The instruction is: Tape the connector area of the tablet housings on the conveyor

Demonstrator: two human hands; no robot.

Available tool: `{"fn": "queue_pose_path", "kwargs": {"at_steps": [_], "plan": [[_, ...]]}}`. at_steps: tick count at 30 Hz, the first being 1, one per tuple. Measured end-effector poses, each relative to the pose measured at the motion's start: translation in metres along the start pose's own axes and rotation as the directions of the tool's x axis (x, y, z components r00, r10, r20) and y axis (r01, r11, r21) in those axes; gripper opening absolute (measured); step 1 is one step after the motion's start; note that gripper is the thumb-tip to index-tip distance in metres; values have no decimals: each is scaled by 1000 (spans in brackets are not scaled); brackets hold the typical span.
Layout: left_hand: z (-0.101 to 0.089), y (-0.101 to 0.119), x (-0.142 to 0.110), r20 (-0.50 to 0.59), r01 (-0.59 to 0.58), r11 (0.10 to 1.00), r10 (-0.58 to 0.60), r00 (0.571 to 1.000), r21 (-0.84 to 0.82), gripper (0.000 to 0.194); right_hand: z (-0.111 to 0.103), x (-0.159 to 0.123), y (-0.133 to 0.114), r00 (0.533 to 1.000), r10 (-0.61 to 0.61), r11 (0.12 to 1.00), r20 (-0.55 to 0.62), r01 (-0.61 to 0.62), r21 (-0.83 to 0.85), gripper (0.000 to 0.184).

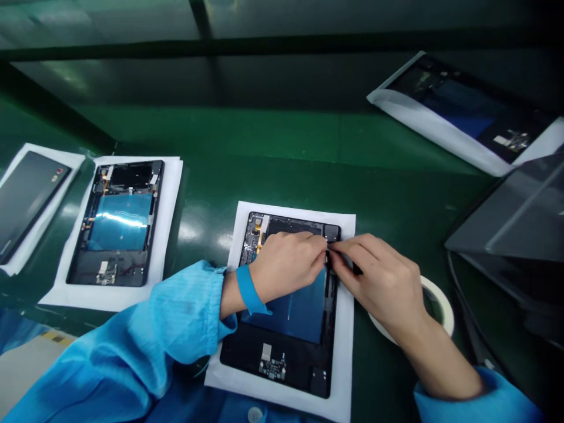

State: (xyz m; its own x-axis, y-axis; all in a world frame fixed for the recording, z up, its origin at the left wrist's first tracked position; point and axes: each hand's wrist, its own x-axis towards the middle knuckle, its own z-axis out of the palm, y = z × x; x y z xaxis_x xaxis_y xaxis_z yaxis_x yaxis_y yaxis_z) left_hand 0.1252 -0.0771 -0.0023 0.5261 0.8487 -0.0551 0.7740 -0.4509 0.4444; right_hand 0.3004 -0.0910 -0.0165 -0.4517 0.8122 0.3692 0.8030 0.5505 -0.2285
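A light-blue work smock [132, 329] covers both arms, with a blue wrist strap [249, 289] just behind the left hand [286, 276].

No words or numbers can be read here. On the open tablet [238, 358] sits a small white label [266, 352] (it seems blank to me), and left of it a dark back cover [30, 200] carries a tiny round logo [54, 174], too small to read.

Tape roll [446, 306] just beside the right hand [374, 279] (tight spot)
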Motion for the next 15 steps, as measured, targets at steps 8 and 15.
{"fn": "queue_pose_path", "kwargs": {"at_steps": [8, 15], "plan": [[0, 1, 0, -9, -13, 1000, 13, 1000, 12, 16, -8, -1, -3, 992, -70, 996, 110, 75, -45, 14], [-1, 2, 1, -6, -22, 1000, 23, 1000, 19, 18, -10, -13, -5, 980, -88, 990, 177, 106, -96, 28]]}}
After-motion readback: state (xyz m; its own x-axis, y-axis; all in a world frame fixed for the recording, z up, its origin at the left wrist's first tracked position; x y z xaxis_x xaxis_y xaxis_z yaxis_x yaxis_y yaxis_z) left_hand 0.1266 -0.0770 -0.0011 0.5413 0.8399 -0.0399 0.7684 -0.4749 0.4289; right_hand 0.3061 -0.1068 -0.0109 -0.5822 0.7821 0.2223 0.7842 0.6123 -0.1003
